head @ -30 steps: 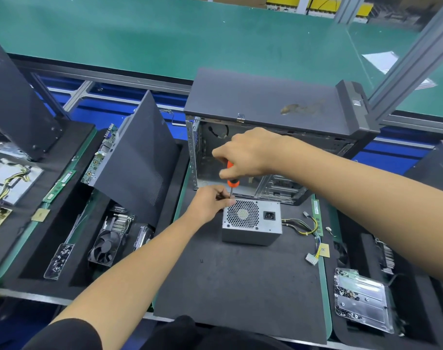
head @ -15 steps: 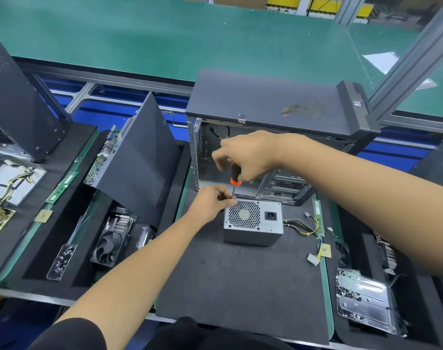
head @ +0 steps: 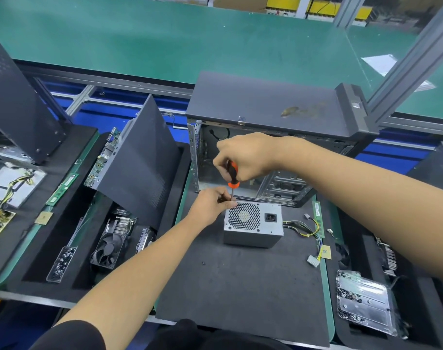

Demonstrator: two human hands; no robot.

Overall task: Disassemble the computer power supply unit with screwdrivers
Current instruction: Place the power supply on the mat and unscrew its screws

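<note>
Screwdriver (head: 232, 176) upright in right hand (head: 245, 157) grip, tip on power supply (head: 253, 224) corner.

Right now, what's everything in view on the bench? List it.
power supply unit: 1, grey, centre of black mat
screwdriver: 1, orange and black handle, upright over the unit's rear left corner
cable bundle: 1, yellow and black, right of unit
computer case: 1, dark grey, open, behind unit
black mat: 1, centre
loose screw: 1, black, on mat
cooling fan: 1, black, left tray
side panel: 1, dark grey, leaning at left
screw tray: 1, clear, right
hands: left hand pinches the shaft; right hand grips the handle
</note>
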